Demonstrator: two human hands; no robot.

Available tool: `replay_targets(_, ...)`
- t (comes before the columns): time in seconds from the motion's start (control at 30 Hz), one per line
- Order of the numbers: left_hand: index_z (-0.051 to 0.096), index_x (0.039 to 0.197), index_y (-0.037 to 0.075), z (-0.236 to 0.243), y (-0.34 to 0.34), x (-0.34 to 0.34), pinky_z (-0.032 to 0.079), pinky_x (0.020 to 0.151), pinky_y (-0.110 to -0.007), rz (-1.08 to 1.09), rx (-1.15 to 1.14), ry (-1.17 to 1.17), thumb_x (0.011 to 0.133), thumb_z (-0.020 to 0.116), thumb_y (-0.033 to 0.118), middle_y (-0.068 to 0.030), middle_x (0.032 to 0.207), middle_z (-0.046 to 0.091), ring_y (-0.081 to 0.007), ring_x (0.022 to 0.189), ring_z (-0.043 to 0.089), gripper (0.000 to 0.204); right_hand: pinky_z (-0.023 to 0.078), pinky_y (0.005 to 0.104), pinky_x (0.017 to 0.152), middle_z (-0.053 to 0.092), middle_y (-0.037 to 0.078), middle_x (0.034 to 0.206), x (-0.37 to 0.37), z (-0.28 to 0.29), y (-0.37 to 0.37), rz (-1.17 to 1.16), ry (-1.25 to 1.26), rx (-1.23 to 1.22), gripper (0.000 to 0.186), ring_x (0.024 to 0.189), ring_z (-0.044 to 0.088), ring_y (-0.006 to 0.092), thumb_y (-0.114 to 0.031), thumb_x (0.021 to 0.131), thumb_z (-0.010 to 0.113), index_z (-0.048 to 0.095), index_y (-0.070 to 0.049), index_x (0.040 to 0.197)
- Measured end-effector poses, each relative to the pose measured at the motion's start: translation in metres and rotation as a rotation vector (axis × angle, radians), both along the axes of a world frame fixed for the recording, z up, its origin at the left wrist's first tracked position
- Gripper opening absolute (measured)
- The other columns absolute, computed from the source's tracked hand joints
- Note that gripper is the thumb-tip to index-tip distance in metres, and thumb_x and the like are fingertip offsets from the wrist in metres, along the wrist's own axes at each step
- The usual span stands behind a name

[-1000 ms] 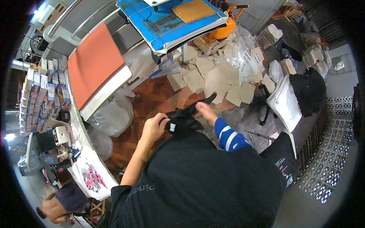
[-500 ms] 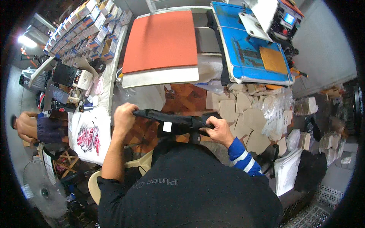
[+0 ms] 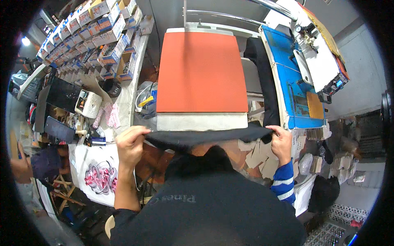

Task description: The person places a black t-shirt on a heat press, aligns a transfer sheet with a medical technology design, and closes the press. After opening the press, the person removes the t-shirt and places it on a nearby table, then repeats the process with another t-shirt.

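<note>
A black garment (image 3: 205,137) is stretched between my two hands along the near edge of a flat press bed. My left hand (image 3: 132,141) pinches its left end, and my right hand (image 3: 281,141) pinches the right end. Just beyond the cloth lies the orange pad (image 3: 201,74), resting on a pale board (image 3: 201,121) whose near strip shows. The garment's lower part is hidden in the dark area before my own black shirt. More black cloth (image 3: 262,82) runs along the right of the bed and may be part of another piece.
Right of the bed stands a blue-topped table (image 3: 283,69) under a white press head (image 3: 316,53). Stacked small boxes (image 3: 102,37) fill the left bench, with a white printed sheet (image 3: 96,172) nearer me. Cardboard pieces (image 3: 262,158) lie on the floor. A person (image 3: 45,162) is at far left.
My hands have spread apart, the right one moving right, pulling the bunched garment into a wide band. My view has shifted, so the orange pad now appears nearer to my hands.
</note>
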State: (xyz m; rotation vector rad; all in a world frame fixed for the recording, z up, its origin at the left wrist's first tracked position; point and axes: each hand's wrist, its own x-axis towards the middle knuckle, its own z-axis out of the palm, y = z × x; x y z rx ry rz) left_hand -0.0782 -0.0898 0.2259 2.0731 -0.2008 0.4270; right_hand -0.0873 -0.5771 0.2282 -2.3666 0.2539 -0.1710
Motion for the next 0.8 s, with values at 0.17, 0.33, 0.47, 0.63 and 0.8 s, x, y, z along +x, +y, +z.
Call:
replay_targets(0.17, 0.072, 0.085, 0.000, 0.027, 0.019, 0.050, 0.054, 0.098, -0.039, -0.147, -0.085, 0.040, 0.068, 0.065, -0.015, -0.0110, 0.084, 0.074, -0.0287, 0.091, 0.074, 0.023, 0.054, 0.0327, 0.083, 0.072, 0.014, 0.090, 0.037, 0.011, 0.011, -0.061, -0.263, -0.019, 0.020, 0.087, 0.069, 0.0209, 0.010, 0.081, 0.056, 0.069, 0.001, 0.094)
replay_targets(0.33, 0.073, 0.090, 0.001, 0.056, 0.024, 0.073, 0.051, 0.075, -0.030, 0.003, -0.040, 0.037, 0.067, 0.072, -0.013, -0.0104, 0.083, 0.066, -0.0217, 0.078, 0.065, 0.027, 0.053, 0.0325, 0.081, 0.067, 0.011, 0.086, 0.063, 0.025, -0.005, -0.008, -0.423, 0.198, 0.018, 0.087, 0.068, 0.0214, 0.015, 0.078, 0.059, 0.063, -0.001, 0.086)
replay_targets(0.47, 0.072, 0.087, 0.000, 0.055, 0.029, 0.096, 0.052, 0.089, -0.039, -0.122, 0.058, 0.164, 0.070, 0.068, -0.010, -0.0166, 0.098, 0.070, -0.0281, 0.099, 0.067, 0.020, 0.053, 0.0360, 0.085, 0.071, 0.012, 0.103, 0.084, 0.035, -0.018, 0.069, -0.220, 0.196, 0.009, 0.094, 0.067, 0.0232, 0.005, 0.089, 0.063, 0.063, -0.003, 0.092)
replay_targets(0.63, 0.062, 0.093, 0.000, 0.047, 0.030, 0.109, 0.048, 0.078, -0.034, -0.420, -0.782, 0.200, 0.095, 0.072, 0.019, -0.0142, 0.091, 0.068, -0.0215, 0.081, 0.062, 0.022, 0.051, 0.0308, 0.087, 0.066, 0.008, 0.099, 0.101, 0.049, -0.023, 0.184, -0.328, 0.702, 0.010, 0.092, 0.063, 0.0170, 0.001, 0.093, 0.065, 0.059, -0.004, 0.099)
replay_targets(0.8, 0.060, 0.077, 0.001, 0.093, 0.041, 0.170, 0.042, 0.068, -0.028, 0.217, 0.011, -0.184, 0.090, 0.072, 0.008, -0.0031, 0.078, 0.057, -0.0116, 0.072, 0.052, 0.019, 0.050, 0.0329, 0.072, 0.067, 0.009, 0.083, 0.167, 0.115, -0.047, -0.024, -0.690, -0.423, 0.015, 0.079, 0.065, 0.0208, -0.014, 0.094, 0.071, 0.065, -0.001, 0.088)
